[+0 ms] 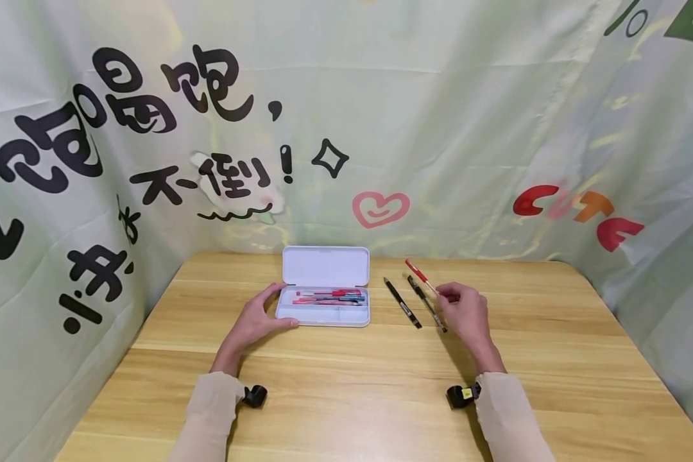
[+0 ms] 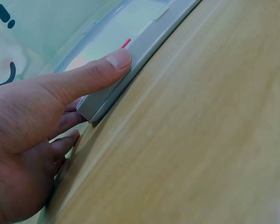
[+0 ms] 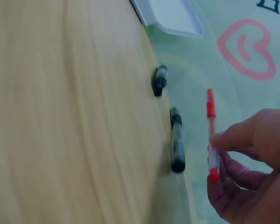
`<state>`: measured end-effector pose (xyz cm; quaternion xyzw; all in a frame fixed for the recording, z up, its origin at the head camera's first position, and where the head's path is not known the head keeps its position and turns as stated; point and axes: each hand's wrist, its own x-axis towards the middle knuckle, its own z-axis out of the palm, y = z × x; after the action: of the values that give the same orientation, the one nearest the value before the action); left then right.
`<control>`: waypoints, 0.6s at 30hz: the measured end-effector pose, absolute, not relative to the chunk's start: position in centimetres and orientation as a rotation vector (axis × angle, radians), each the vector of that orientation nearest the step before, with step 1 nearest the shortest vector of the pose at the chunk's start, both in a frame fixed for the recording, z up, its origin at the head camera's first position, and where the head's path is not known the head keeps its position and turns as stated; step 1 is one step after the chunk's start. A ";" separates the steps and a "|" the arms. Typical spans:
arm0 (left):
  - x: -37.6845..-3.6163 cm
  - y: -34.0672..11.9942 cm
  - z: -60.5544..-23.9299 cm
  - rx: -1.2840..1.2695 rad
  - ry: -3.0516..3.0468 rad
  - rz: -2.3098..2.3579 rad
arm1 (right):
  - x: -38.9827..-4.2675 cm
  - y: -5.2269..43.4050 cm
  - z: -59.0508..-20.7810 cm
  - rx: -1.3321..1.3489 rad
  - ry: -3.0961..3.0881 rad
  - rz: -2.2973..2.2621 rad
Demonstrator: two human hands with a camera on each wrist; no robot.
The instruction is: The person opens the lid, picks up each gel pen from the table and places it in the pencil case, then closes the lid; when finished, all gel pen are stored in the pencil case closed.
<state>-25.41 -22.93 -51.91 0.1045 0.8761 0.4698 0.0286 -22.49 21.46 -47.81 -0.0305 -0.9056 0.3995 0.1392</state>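
We see the left hand (image 1: 258,323) resting against the near left corner of the white pencil case (image 1: 325,305), its thumb lying straight along the front rim and the other fingers loosely curved at the case's left side, so the hand steadies the case rather than gripping it. The case sits open near the middle back of the wooden desk (image 1: 346,398), lid up, with several red and dark pens inside. Our right hand (image 1: 465,312) pinches a red pen (image 1: 420,276) between thumb and fingertips near its lower end, holding it lifted off the desk and pointing away. Just left of it two black pens (image 1: 402,303) lie on the desk, side by side, between the case and the right hand.
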 end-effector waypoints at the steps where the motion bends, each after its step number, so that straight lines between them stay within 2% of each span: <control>1: -25.4 -23.0 -51.9 0.321 2.706 1.445 | -22.5 21.2 -47.8 -0.075 -2.608 1.155; 18: -25.2 -22.9 -51.8 0.286 2.681 1.464 | -23.5 13.9 -47.6 0.239 -2.496 1.232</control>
<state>-25.19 -22.90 -51.83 0.0933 0.8733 0.4767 0.0368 -23.52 13.93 -47.56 0.0842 -0.8800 0.4342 0.1732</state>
